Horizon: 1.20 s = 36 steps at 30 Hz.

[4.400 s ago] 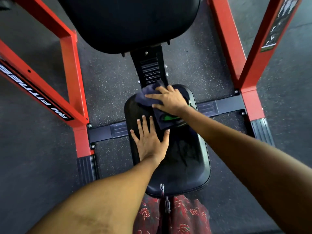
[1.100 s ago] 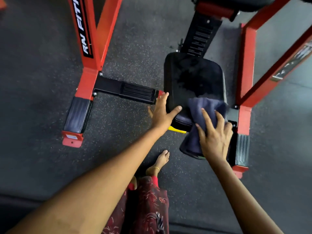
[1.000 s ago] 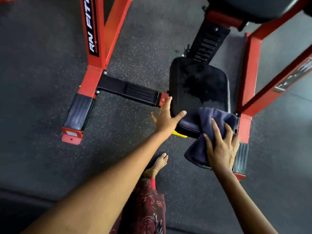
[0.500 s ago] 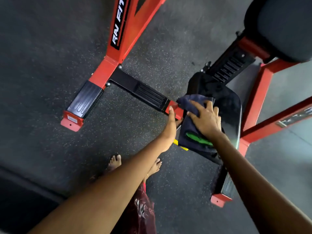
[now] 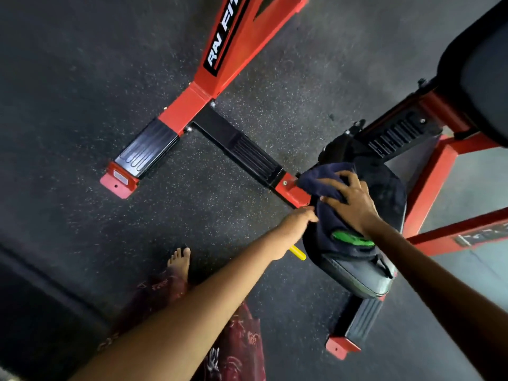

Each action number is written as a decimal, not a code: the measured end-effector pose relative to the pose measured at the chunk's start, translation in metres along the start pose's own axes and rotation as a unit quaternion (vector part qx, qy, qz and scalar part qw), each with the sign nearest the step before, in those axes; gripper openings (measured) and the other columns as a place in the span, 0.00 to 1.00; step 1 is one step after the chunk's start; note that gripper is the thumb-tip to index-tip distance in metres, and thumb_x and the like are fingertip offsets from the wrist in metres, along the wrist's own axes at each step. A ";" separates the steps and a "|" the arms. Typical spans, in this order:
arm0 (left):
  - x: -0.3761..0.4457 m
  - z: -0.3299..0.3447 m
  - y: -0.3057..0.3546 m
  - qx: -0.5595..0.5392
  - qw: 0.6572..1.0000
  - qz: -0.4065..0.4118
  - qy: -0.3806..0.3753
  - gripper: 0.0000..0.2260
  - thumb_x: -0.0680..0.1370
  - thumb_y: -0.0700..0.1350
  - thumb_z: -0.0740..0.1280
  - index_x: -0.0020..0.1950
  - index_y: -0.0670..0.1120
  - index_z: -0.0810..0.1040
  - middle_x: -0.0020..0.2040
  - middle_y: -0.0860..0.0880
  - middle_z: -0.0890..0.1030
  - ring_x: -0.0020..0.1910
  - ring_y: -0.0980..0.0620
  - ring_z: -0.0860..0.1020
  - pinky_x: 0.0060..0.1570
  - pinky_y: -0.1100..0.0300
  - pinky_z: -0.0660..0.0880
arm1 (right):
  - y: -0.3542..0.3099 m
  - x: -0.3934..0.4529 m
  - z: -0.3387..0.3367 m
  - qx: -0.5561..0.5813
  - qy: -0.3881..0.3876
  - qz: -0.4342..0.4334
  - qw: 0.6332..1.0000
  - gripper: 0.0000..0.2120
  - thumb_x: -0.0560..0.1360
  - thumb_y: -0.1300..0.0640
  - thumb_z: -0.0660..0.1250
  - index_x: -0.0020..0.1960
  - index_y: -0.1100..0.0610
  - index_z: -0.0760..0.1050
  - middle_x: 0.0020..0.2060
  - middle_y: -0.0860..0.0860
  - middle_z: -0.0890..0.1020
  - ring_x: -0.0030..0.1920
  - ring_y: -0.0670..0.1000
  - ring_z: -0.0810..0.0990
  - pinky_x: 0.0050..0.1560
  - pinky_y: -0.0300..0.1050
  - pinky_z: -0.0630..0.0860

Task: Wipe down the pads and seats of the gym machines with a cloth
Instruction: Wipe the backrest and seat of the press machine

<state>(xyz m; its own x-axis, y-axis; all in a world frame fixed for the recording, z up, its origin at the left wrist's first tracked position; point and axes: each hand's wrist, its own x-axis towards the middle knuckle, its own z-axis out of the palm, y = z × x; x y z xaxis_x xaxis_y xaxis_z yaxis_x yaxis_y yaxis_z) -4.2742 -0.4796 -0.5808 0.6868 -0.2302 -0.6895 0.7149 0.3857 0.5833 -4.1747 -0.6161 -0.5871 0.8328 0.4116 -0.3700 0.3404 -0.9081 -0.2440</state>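
Head view: the black padded seat (image 5: 384, 193) of a red-framed gym machine (image 5: 220, 78) sits at the centre right of the frame, tilted so that its front edge points toward the lower right. A dark blue cloth (image 5: 324, 215) with a green patch lies draped over the seat's left side, reaching from the upper left corner of the pad down toward its front edge.

The right hand (image 5: 354, 204) lies on top of the cloth, its fingers (image 5: 330, 182) spread and slightly bent, pressing the fabric against the seat rather than closing round it.

The left hand (image 5: 298, 220) reaches in from the lower left and meets the seat's left edge just beside the cloth; its fingers are hidden behind the cloth and the pad's rim, so I cannot tell whether they are released or grasping the edge.

A yellow knob (image 5: 298, 253) pokes out from under the seat, just below the left wrist.

A black backrest pad (image 5: 483, 78) fills the upper right corner. The frame's red foot with a black ribbed cover (image 5: 143, 149) rests on the dark speckled floor (image 5: 82, 78) at centre left. A bare foot (image 5: 180, 261) and a dark red patterned garment (image 5: 236, 347) show at the bottom centre.
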 end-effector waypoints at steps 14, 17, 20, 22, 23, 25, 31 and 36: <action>0.032 0.087 -0.037 0.420 0.803 0.107 0.408 0.32 0.72 0.59 0.56 0.69 0.39 0.71 0.70 0.43 0.71 0.70 0.45 0.69 0.67 0.41 0.56 | 0.013 0.071 -0.024 -0.175 -0.144 -0.197 0.954 0.36 0.65 0.28 0.47 0.65 0.43 0.74 0.68 0.51 0.69 0.60 0.60 0.67 0.58 0.52 0.68; 0.031 0.085 -0.040 0.441 0.792 0.132 0.401 0.29 0.74 0.57 0.55 0.68 0.40 0.72 0.71 0.44 0.70 0.70 0.47 0.69 0.67 0.40 0.55 | 0.026 0.105 -0.025 -0.202 -0.104 -0.114 0.967 0.25 0.74 0.36 0.61 0.67 0.45 0.72 0.69 0.52 0.67 0.63 0.62 0.65 0.61 0.54 0.68; 0.031 0.087 -0.041 0.452 0.797 0.138 0.376 0.28 0.73 0.55 0.56 0.66 0.42 0.74 0.69 0.45 0.73 0.67 0.49 0.72 0.68 0.40 0.54 | 0.019 0.105 -0.024 -0.243 -0.107 -0.128 0.956 0.22 0.75 0.37 0.62 0.66 0.43 0.72 0.69 0.51 0.66 0.64 0.62 0.64 0.61 0.54 0.66; 0.032 0.086 -0.042 0.445 0.803 0.136 0.373 0.27 0.72 0.54 0.56 0.66 0.42 0.75 0.68 0.46 0.74 0.65 0.49 0.74 0.68 0.43 0.56 | 0.014 0.089 -0.020 -0.244 -0.131 -0.196 0.941 0.24 0.73 0.33 0.58 0.65 0.41 0.72 0.67 0.50 0.67 0.62 0.60 0.65 0.58 0.53 0.65; 0.032 0.085 -0.043 0.440 0.804 0.140 0.375 0.28 0.71 0.54 0.57 0.67 0.42 0.74 0.68 0.46 0.74 0.65 0.49 0.74 0.67 0.46 0.58 | 0.015 0.082 -0.021 -0.226 -0.145 -0.231 0.935 0.27 0.72 0.30 0.54 0.64 0.41 0.73 0.66 0.50 0.68 0.61 0.60 0.66 0.57 0.52 0.66; 0.034 0.084 -0.044 0.430 0.808 0.148 0.375 0.28 0.71 0.53 0.57 0.68 0.42 0.73 0.69 0.46 0.73 0.65 0.49 0.74 0.65 0.51 0.61 | 0.022 0.085 -0.025 -0.185 -0.175 -0.282 0.925 0.34 0.68 0.28 0.47 0.64 0.43 0.75 0.65 0.51 0.71 0.56 0.60 0.69 0.54 0.53 0.70; 0.038 0.082 -0.052 0.422 0.791 0.185 0.402 0.28 0.71 0.51 0.59 0.69 0.42 0.70 0.70 0.46 0.72 0.66 0.49 0.72 0.63 0.55 0.65 | 0.052 0.149 -0.032 -0.187 -0.117 -0.131 0.966 0.24 0.75 0.38 0.63 0.67 0.46 0.72 0.68 0.55 0.67 0.63 0.64 0.66 0.60 0.54 0.69; 0.037 0.084 -0.054 0.434 0.786 0.178 0.404 0.28 0.71 0.52 0.58 0.70 0.43 0.70 0.71 0.47 0.71 0.67 0.49 0.72 0.63 0.53 0.70 | 0.023 0.104 -0.020 -0.225 -0.115 -0.175 0.951 0.22 0.74 0.36 0.62 0.65 0.44 0.72 0.67 0.51 0.67 0.63 0.61 0.65 0.57 0.53 0.66</action>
<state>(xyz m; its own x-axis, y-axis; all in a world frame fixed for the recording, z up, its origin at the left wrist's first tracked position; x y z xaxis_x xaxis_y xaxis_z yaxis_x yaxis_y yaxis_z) -4.2763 -0.5843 -0.6019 0.8065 0.5308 -0.2606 0.5580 -0.5376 0.6321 -4.0712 -0.5956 -0.6128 0.5337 0.6544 -0.5356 0.7754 -0.6314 0.0012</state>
